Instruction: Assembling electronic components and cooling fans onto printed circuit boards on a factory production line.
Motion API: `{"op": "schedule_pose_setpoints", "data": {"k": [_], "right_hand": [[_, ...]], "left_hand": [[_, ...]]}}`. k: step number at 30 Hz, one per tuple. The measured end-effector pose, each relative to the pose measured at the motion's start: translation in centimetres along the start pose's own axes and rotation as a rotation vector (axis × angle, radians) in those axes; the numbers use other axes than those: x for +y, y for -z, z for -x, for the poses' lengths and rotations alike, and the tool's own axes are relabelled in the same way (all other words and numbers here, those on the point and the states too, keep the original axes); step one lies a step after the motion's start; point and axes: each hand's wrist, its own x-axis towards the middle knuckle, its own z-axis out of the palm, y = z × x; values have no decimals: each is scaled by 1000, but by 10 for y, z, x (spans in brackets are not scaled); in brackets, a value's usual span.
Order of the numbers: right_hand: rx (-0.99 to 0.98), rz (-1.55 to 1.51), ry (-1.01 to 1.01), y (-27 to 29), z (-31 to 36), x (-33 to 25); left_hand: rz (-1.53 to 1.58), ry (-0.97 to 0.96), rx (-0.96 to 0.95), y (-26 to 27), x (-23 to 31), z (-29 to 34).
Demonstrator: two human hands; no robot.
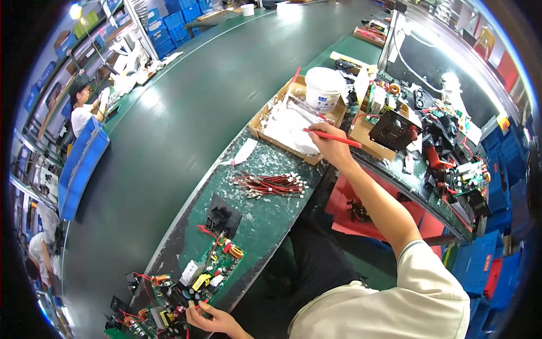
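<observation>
Red stick: in the right hand, over the near right part of the cardboard tray (pixel 280 143); the stick (pixel 344 140) has its left end above the white material (pixel 291 124) inside, and whether it touches cannot be told.
Stick's long axis: roughly crosswise, left end slightly farther from the person, right end sticking out past the tray's near right side.
Circuit board: the populated green board (pixel 223 265) lies on the counter (pixel 265 220), well apart from the tray, toward the person and to the left; its long axis slants from near left up toward the tray.
Nearer hand: the right hand (pixel 334 148) is at the tray; the left hand (pixel 213 319) is far from it, just beside the board's near end.
Right hand's pose: closed around the stick, fingers pointing into the tray, forearm reaching forward and left toward it.
Left hand's pose: thumb and fingers brought close together at a small red piece, on the board's side away from the tray; whether it grips that piece cannot be told.
Between tray and board: a bundle of red and black wires (pixel 271 184) nearer the tray, then a black finned part (pixel 223 214) nearer the board.
Inside the tray, far right: a white bucket (pixel 324 87), upright.
</observation>
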Motion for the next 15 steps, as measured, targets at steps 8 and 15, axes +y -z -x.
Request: {"op": "schedule_pose_setpoints", "data": {"k": [8,15], "right_hand": [[-66,-70,-69,-9,-4,-1],[-166,-68,-17,4,-17,-3]], "left_hand": [[-40,50,-25,-3,-4,-1],[-85,41,-25,-2,-4,1]]}}
